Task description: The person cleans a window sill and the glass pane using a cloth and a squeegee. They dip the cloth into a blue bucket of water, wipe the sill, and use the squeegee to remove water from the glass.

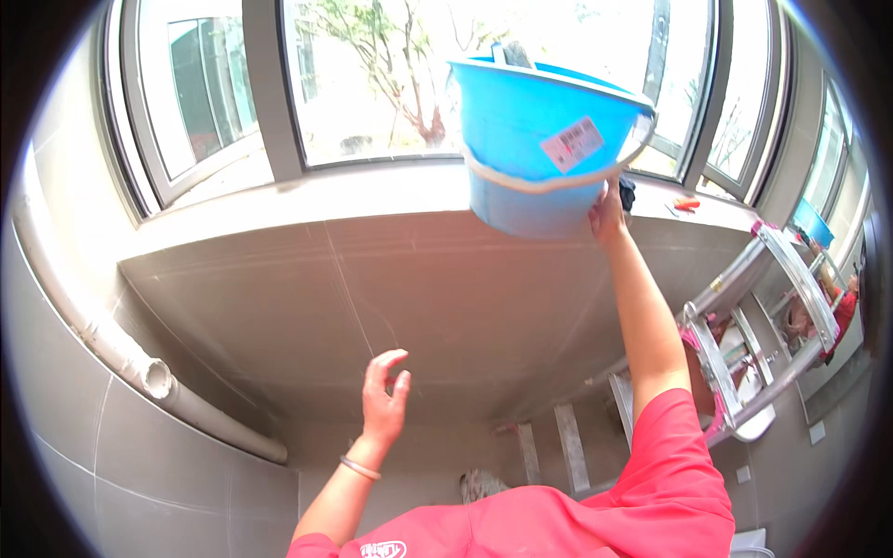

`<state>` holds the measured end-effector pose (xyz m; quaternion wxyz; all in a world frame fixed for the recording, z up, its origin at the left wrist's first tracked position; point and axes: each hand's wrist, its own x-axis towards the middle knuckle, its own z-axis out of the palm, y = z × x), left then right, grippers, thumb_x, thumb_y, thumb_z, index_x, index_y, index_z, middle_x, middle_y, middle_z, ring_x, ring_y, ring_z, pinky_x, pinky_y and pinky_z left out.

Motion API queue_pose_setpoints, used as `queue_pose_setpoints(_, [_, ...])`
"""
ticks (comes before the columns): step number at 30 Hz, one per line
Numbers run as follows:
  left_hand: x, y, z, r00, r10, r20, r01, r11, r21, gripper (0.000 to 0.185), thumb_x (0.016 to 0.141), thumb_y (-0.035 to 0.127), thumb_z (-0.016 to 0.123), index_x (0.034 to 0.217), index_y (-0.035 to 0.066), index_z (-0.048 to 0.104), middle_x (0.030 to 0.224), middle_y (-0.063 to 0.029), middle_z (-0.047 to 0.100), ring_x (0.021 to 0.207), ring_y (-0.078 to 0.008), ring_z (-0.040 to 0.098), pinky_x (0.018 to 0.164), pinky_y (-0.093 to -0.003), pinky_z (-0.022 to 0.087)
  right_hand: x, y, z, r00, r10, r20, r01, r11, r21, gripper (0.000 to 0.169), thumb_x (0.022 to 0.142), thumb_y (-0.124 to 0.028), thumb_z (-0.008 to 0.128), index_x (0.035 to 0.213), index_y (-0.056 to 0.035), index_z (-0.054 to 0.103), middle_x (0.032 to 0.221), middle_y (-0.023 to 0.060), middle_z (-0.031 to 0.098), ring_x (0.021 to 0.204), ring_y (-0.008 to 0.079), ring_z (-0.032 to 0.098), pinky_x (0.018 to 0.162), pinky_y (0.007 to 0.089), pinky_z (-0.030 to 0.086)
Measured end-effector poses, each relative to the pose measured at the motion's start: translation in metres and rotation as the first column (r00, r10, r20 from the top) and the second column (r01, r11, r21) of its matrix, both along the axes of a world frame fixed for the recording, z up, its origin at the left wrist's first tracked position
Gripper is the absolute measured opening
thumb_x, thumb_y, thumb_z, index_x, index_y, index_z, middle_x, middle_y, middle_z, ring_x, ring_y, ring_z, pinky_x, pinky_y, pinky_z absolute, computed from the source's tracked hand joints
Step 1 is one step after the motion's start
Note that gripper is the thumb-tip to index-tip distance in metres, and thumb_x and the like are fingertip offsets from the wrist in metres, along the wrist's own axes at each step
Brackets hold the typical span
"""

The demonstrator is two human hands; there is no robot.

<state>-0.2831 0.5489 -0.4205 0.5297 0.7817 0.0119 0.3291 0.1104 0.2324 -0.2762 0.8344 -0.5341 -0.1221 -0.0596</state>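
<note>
My right hand (609, 213) is stretched forward and grips the lower right side of a blue plastic bucket (530, 150). The bucket is up at the windowsill and leans slightly; whether its base touches the sill cannot be made out. A pale carry handle (544, 185) hangs around its front, under a white label bearing print. Part of a grey item (518, 54) sticks up above the rim; most of the inside is hidden. Below and to the left, my left hand (384, 401) is in mid-air before the tiled wall, fingers loosely curled and apart, holding nothing.
A metal stepladder (799, 279) stands at the right. On the sill (363, 192) lie an orange-handled tool (686, 204) and a dark item (627, 194) behind my right hand. A white drainpipe with an uncapped branch (157, 378) runs along the left wall. A mirror (841, 356) hangs at the right.
</note>
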Motion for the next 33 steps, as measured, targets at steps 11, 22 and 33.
queue_pose_setpoints(11, [0.165,-0.017,0.131,0.943,-0.101,0.318,-0.070,0.872,0.484,0.098,0.074,0.023,0.082,0.149,-0.001,0.024,0.149,-0.0214,0.034,0.140,-0.0375,0.029,0.114,-0.0456,0.026,-0.042,0.039,0.001,0.993,0.009,0.117,-0.030,0.983,0.182,0.074,0.096,-0.064,0.035,0.147,-0.0104,0.031,0.145,0.0064,0.041,0.131,0.0245,0.040,0.110,0.0396,0.032])
queue_pose_setpoints(22, [0.139,0.016,0.135,0.913,-0.019,0.407,-0.052,0.985,0.162,0.127,0.057,0.023,0.092,0.151,0.002,0.009,0.154,-0.0237,0.015,0.142,-0.0402,0.021,0.113,-0.0485,0.025,-0.114,0.141,-0.012,0.975,0.078,0.207,-0.055,0.992,-0.111,0.083,0.096,-0.068,0.026,0.151,-0.0055,0.021,0.151,0.0078,0.032,0.139,0.0231,0.028,0.114,0.0399,0.021])
queue_pose_setpoints(33, [0.068,0.212,0.151,0.872,0.254,0.417,-0.215,0.967,-0.139,0.114,0.059,0.017,0.091,0.145,0.002,0.018,0.140,-0.0163,0.032,0.131,-0.0316,0.035,0.108,-0.0437,0.033,-0.182,0.378,0.009,0.872,0.437,0.219,-0.325,0.853,-0.409,0.078,0.101,-0.059,0.024,0.153,-0.0011,0.012,0.159,0.0156,0.015,0.146,0.0251,0.014,0.119,0.0384,0.013])
